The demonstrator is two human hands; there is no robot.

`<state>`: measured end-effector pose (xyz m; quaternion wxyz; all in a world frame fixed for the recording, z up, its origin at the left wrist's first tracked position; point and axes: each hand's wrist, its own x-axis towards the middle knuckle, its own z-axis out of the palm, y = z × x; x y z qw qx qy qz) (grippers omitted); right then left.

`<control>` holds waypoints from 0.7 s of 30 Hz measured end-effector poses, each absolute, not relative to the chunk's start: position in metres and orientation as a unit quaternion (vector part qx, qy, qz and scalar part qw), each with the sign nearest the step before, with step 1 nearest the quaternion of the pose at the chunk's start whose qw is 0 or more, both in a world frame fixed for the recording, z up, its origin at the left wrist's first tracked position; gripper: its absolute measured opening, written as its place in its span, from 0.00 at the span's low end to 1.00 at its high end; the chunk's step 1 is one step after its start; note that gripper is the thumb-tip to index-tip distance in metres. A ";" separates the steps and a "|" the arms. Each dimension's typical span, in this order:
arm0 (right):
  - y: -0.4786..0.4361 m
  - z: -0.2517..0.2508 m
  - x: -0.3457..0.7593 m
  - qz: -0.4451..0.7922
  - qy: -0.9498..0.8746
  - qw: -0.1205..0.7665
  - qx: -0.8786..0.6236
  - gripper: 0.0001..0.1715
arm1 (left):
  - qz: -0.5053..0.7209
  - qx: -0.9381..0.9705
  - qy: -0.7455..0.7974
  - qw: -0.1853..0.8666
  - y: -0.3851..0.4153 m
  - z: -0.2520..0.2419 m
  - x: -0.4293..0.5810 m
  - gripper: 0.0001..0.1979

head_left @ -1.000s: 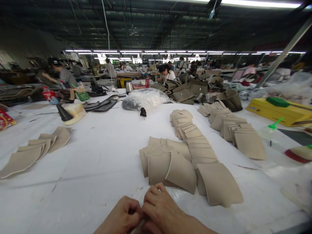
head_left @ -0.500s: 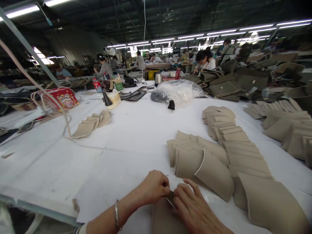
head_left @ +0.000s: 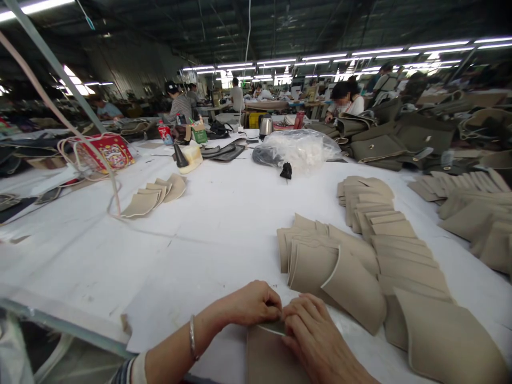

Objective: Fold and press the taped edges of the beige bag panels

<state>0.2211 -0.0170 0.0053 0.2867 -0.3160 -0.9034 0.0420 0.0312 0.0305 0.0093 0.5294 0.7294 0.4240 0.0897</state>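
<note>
A tan piece (head_left: 268,356) lies at the bottom centre, its top edge showing a pale line and a darker strip. My left hand (head_left: 258,303), below a silver bracelet, is closed in a pinch on the strip at that edge. My right hand (head_left: 314,333) rests on the right part of the piece with its fingers bent together, pressing near the same edge. The two hands almost touch. Just beyond my right hand is a fanned stack of tan pieces (head_left: 352,288).
More tan pieces (head_left: 408,261) run in rows on the right. A small fan of them (head_left: 150,198) lies at left, beside a hanging hose (head_left: 116,189). Further back are a plastic bag (head_left: 300,149), a red box (head_left: 108,152), a kettle (head_left: 265,126) and several people.
My right hand's fingers have drawn together and lie flatter near my left hand. The dark strip between the hands is now lower and more covered. The view has shifted slightly left.
</note>
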 end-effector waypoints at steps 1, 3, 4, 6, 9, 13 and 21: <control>-0.018 -0.003 0.219 0.050 -0.901 0.285 -0.323 0.08 | 0.092 0.729 0.430 0.525 0.029 0.006 0.030 0.09; -0.023 -0.017 0.215 0.052 -0.898 0.301 -0.316 0.10 | 0.101 0.723 0.457 0.508 0.026 0.002 0.028 0.09; -0.025 -0.022 0.214 0.050 -0.897 0.316 -0.307 0.11 | 0.107 0.718 0.475 0.497 0.025 0.000 0.027 0.09; -0.029 -0.024 0.213 0.049 -0.897 0.329 -0.291 0.11 | 0.117 0.707 0.500 0.486 0.022 -0.002 0.026 0.09; -0.028 -0.015 0.215 0.067 -0.900 0.303 -0.305 0.09 | 0.123 0.698 0.478 0.518 0.021 -0.004 0.028 0.09; -0.020 -0.010 0.218 0.089 -0.890 0.308 -0.324 0.08 | 0.128 0.694 0.440 0.555 0.019 0.000 0.024 0.13; -0.014 -0.024 0.224 0.184 -0.878 0.273 -0.348 0.08 | 0.113 0.687 0.503 0.512 -0.004 0.018 -0.008 0.13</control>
